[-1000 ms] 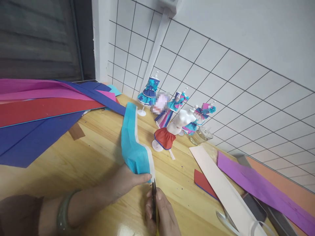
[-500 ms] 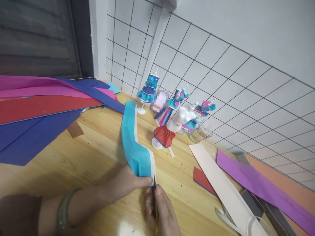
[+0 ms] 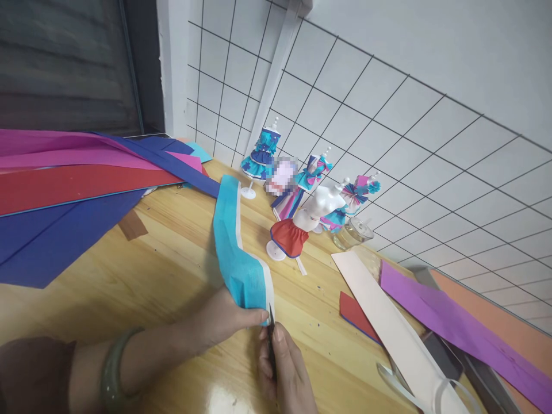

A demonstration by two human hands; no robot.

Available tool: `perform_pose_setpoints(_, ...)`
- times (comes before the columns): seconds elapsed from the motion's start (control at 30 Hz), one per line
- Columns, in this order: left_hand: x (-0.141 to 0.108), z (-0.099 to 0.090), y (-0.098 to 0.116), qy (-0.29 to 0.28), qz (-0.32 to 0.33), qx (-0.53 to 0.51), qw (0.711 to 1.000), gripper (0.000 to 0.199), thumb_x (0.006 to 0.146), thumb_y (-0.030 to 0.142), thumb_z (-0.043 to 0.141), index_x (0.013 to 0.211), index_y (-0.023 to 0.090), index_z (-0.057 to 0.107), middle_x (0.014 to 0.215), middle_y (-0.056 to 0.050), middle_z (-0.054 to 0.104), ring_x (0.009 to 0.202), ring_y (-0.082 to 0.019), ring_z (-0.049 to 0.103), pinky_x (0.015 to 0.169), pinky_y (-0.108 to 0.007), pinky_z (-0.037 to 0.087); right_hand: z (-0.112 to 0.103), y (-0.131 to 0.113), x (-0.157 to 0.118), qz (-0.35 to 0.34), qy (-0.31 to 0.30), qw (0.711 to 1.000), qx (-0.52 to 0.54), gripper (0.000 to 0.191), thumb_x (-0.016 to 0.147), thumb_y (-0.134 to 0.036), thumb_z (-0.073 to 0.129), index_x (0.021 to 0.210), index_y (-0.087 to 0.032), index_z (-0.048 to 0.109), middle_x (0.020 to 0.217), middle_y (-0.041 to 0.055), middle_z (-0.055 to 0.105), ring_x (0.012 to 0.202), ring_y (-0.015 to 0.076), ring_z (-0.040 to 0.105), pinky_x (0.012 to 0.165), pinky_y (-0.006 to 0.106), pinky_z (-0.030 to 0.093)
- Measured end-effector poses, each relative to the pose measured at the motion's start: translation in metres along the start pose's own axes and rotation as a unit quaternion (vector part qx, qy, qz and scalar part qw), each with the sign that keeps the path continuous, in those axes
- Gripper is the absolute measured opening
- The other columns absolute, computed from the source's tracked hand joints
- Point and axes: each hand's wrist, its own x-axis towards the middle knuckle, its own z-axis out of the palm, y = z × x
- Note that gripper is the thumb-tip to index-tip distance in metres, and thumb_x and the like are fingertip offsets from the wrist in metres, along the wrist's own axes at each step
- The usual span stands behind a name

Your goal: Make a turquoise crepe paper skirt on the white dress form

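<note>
My left hand [image 3: 235, 316] pinches the lower end of a turquoise paper strip [image 3: 237, 253] with a white border, thumb on top near the corner. The strip bends upward and away over the wooden table [image 3: 181, 270]. Dark scissors [image 3: 271, 339] are held in my right hand [image 3: 287, 368], their narrow blades pointing up at the white border beside my left thumb. The scissors' handles are mostly hidden by my fingers. A green bangle [image 3: 112, 371] circles my left wrist.
Ahead stand a mannequin in a red skirt [image 3: 288, 237] and several small dressed mannequins, beside a glass jar [image 3: 354, 233]. Red, pink and blue sheets [image 3: 64, 230] lie at the left. At the right are a pale strip [image 3: 388, 322], a purple strip [image 3: 457, 328] and a red piece [image 3: 356, 315].
The scissors and the fingers of my right hand have shifted very slightly at the strip's border. My left hand keeps its pinch on the strip.
</note>
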Motion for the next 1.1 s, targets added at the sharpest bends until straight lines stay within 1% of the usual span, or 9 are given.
perform_pose_setpoints(0.17,0.0,0.001,0.003,0.013,-0.02,0.005,1.0,0.013,0.068,0.027,0.064,0.072,0.017,0.057,0.076,-0.001,0.064,0.078,-0.02,0.058,0.078,-0.033,0.045,0.002,-0.003,0.001,0.004,-0.007,1.0,-0.002,0.052,0.076,-0.069,0.047,0.075,-0.018,0.059,0.048,-0.0064,0.034,0.038,0.0077,0.025,0.035,0.021,0.025)
perform_pose_setpoints(0.3,0.001,0.001,0.003,0.012,-0.03,0.011,0.999,0.014,0.068,0.027,0.064,0.075,0.017,0.057,0.078,-0.001,0.064,0.08,-0.02,0.058,0.079,-0.033,0.045,0.001,-0.002,0.002,0.004,-0.017,1.0,-0.015,0.054,0.076,-0.069,0.047,0.08,-0.017,0.058,0.051,-0.0061,0.035,0.04,0.0075,0.026,0.034,0.02,0.023)
perform_pose_setpoints(0.47,0.0,0.0,0.002,0.021,-0.029,0.022,0.999,0.013,0.068,0.026,0.064,0.073,0.018,0.055,0.076,0.001,0.062,0.077,-0.018,0.056,0.078,-0.031,0.044,-0.003,-0.002,0.003,0.019,-0.047,0.998,-0.033,0.055,0.079,-0.069,0.04,0.083,-0.017,0.057,0.052,-0.0055,0.035,0.04,0.0079,0.025,0.034,0.021,0.021)
perform_pose_setpoints(0.7,-0.001,0.001,0.002,0.02,-0.021,0.007,1.0,0.013,0.068,0.025,0.064,0.074,0.018,0.055,0.076,0.001,0.062,0.077,-0.018,0.056,0.077,-0.031,0.045,-0.003,0.0,0.005,0.017,-0.043,0.999,-0.018,0.054,0.077,-0.07,0.042,0.081,-0.018,0.058,0.051,-0.0051,0.036,0.04,0.0087,0.026,0.035,0.022,0.022)
perform_pose_setpoints(0.87,0.001,0.001,0.0,0.007,-0.009,0.0,1.0,0.01,0.069,0.025,0.062,0.072,0.017,0.055,0.074,0.001,0.063,0.075,-0.018,0.058,0.076,-0.03,0.046,-0.006,0.008,0.005,-0.005,-0.038,0.999,-0.027,0.055,0.07,-0.071,0.053,0.084,-0.018,0.059,0.051,-0.0044,0.039,0.039,0.0088,0.028,0.034,0.022,0.022)
perform_pose_setpoints(0.97,0.001,0.001,0.001,0.003,-0.01,-0.006,1.0,0.01,0.069,0.024,0.062,0.071,0.017,0.056,0.074,0.001,0.063,0.075,-0.018,0.058,0.076,-0.03,0.046,-0.008,0.012,0.005,-0.008,-0.037,0.999,-0.033,0.054,0.068,-0.069,0.056,0.086,-0.018,0.059,0.053,-0.004,0.039,0.039,0.0087,0.028,0.033,0.022,0.022)
perform_pose_setpoints(1.1,0.0,0.002,0.004,0.019,-0.02,-0.016,1.0,0.015,0.067,0.024,0.064,0.077,0.018,0.056,0.079,0.001,0.065,0.08,-0.018,0.059,0.079,-0.03,0.046,-0.009,0.014,0.005,-0.003,-0.033,0.999,-0.033,0.051,0.068,-0.067,0.058,0.085,-0.019,0.06,0.053,-0.0038,0.039,0.04,0.0092,0.029,0.034,0.022,0.022)
